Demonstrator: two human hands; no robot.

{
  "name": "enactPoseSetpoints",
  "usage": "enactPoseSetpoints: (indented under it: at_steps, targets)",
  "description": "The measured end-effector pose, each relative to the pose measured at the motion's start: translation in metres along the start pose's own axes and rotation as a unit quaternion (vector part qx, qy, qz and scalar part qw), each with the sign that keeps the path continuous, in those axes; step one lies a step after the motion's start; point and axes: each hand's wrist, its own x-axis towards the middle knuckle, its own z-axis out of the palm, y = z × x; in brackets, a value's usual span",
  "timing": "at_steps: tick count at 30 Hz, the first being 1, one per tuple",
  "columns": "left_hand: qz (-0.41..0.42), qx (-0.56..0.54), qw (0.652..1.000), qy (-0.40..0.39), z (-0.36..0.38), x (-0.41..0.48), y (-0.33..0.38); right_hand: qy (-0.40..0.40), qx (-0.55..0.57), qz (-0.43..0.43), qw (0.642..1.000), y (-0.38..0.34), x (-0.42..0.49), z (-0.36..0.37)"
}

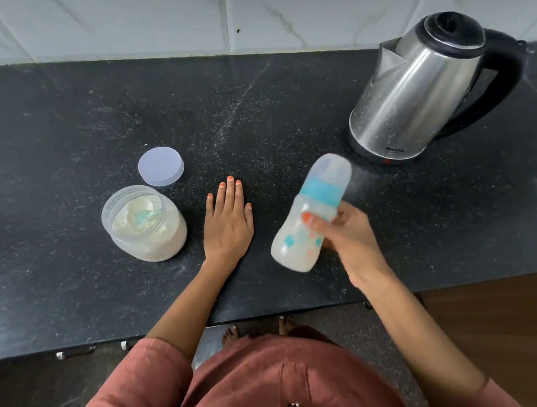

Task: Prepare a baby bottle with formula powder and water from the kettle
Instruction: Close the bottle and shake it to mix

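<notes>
My right hand (348, 234) grips a baby bottle (298, 236) around its middle and holds it tilted above the black counter. The bottle is blurred, has a blue collar and a clear cap, and is filled with milky white liquid. My left hand (228, 222) lies flat on the counter with fingers spread, holding nothing. Left of it stands an uncovered clear jar of formula powder (145, 224) with a blue scoop inside. The jar's round lid (160, 166) rests on the counter just behind it. A steel kettle (425, 85) with a black handle stands at the back right.
The black speckled counter (62, 129) runs to a white tiled wall (149, 16) at the back. Its front edge lies close to my body, and a wooden surface (500, 313) shows below it on the right.
</notes>
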Motion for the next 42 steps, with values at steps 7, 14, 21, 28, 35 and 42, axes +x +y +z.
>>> enactPoseSetpoints:
  at_steps: [7, 14, 21, 28, 35, 42]
  targets:
    - [0.002, -0.001, 1.0, 0.001, 0.0, 0.0, 0.0, 0.092, 0.092, -0.003, 0.992, 0.002, 0.009, 0.001]
    - [0.009, -0.018, 1.0, 0.007, 0.001, 0.0, 0.0, 0.111, 0.21, -0.012, 0.971, -0.011, 0.016, -0.01]
    - [0.008, -0.019, 1.0, 0.008, 0.0, 0.001, -0.001, -0.007, -0.016, 0.013, 1.0, 0.009, -0.008, 0.002]
    - [0.009, -0.019, 1.0, 0.01, -0.001, -0.001, 0.0, 0.117, 0.193, -0.036, 0.974, -0.011, 0.016, -0.011]
    - [0.009, -0.02, 1.0, 0.009, -0.001, 0.0, 0.0, 0.014, 0.056, 0.013, 0.998, -0.009, 0.003, -0.008]
    - [0.009, -0.011, 1.0, 0.006, -0.001, 0.0, -0.001, -0.038, -0.068, -0.003, 0.997, -0.009, -0.002, -0.003]
